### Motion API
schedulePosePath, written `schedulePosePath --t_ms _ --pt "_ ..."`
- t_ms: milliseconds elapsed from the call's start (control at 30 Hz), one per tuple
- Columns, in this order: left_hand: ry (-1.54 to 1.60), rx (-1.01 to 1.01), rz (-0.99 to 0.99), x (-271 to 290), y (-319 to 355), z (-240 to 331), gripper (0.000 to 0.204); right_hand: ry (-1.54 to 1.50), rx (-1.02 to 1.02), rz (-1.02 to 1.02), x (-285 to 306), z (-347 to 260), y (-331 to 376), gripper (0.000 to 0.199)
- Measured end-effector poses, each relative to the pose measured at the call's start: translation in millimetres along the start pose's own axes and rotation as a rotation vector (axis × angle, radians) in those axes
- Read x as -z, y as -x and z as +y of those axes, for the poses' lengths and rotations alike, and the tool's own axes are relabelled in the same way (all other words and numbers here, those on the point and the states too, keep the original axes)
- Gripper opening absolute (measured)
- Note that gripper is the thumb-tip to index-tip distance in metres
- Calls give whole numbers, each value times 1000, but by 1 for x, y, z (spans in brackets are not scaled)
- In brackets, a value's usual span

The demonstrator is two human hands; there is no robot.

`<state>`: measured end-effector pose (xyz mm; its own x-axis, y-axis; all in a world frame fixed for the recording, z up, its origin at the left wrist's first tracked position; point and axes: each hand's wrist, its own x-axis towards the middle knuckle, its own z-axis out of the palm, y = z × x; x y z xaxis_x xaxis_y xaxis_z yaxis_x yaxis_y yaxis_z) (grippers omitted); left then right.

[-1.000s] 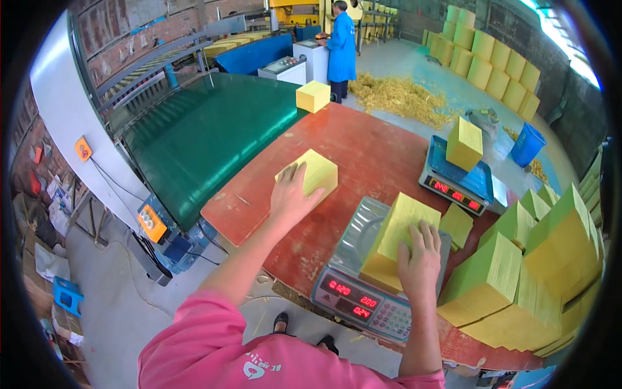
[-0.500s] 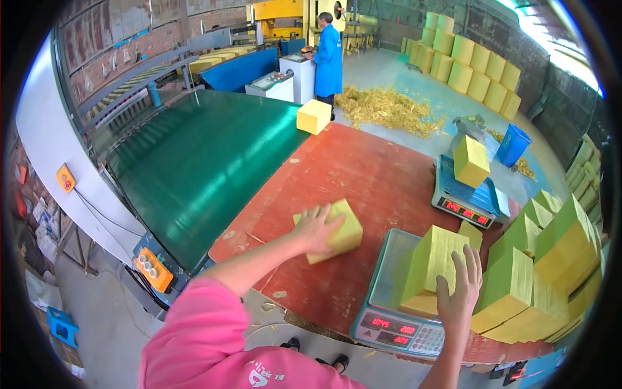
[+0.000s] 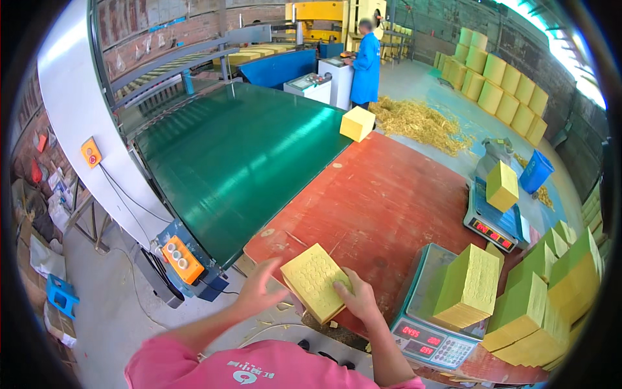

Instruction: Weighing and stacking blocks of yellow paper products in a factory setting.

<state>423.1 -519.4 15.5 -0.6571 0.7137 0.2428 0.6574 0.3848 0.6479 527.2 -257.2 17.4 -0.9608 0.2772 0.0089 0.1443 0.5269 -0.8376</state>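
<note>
A thick block of stacked yellow paper sheets (image 3: 313,280), its top face marked with rows of round impressions, is tilted up over the near edge of the red table. My right hand (image 3: 357,295) grips its right side, thumb lying on the top face. My left hand (image 3: 258,290) hovers by the block's left side with fingers apart; a small gap seems to separate them. To the right, a taller yellow paper stack (image 3: 470,285) rests on a digital scale (image 3: 424,340) with a lit red display.
A green conveyor belt (image 3: 233,155) adjoins the red tabletop (image 3: 382,194). Another paper block (image 3: 357,124) sits at their far corner. A second scale (image 3: 490,223) bears a block (image 3: 502,186). More stacks (image 3: 518,318) crowd the right. A person in blue (image 3: 367,68) stands beyond.
My right hand has moved from beside the scale's stack to the loose block. That block has come nearer and tilted up; my left hand has left its top. The view has shifted left.
</note>
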Motion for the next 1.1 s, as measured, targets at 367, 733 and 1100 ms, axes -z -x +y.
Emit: schedulePosePath --t_ms 367,733,1100 --pt "1524 730 162 -79 57 -29 62 113 3 81 -54 -30 49 57" --pt "1222 669 89 -53 44 24 75 1 30 124 -56 -17 56 59" --pt "1432 527 191 -68 50 8 69 71 38 149 -62 -18 63 57"
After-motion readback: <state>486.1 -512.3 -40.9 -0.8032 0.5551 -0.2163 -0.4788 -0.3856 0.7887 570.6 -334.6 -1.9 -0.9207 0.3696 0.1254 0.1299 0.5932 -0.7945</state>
